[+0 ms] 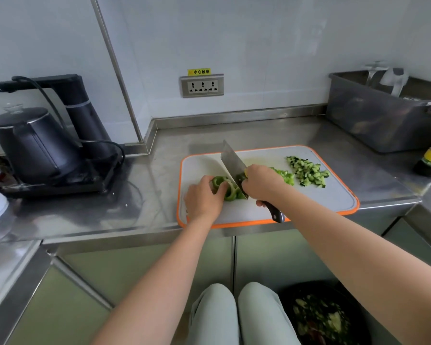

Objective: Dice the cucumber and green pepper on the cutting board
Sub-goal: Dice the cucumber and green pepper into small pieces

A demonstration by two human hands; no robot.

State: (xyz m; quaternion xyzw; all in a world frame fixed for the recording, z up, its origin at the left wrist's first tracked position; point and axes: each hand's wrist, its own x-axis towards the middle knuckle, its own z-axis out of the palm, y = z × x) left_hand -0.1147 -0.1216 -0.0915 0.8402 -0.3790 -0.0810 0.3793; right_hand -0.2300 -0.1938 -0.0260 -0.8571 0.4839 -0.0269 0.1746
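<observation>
Green pepper (230, 191) under curled left hand (203, 200), cleaver (233, 161) in clenched right hand (261, 183)

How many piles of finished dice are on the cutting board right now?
2. The diced cucumber pile sits far right on the cutting board; the diced green pepper pile lies just left of it, partly hidden by the right hand.

1 board (309, 202): white, orange-rimmed, lay flat. 1 heap of cucumber (307, 171): dark-skinned cubes, sat on the board's far right. 1 heap of pepper dice (285, 176): pale green, just left of the cucumber. 1 pepper (228, 189): curled green pieces at the board's left, held by the left hand (203, 199). 1 knife (233, 163): cleaver, edge on the pepper, gripped by the right hand (261, 184).
</observation>
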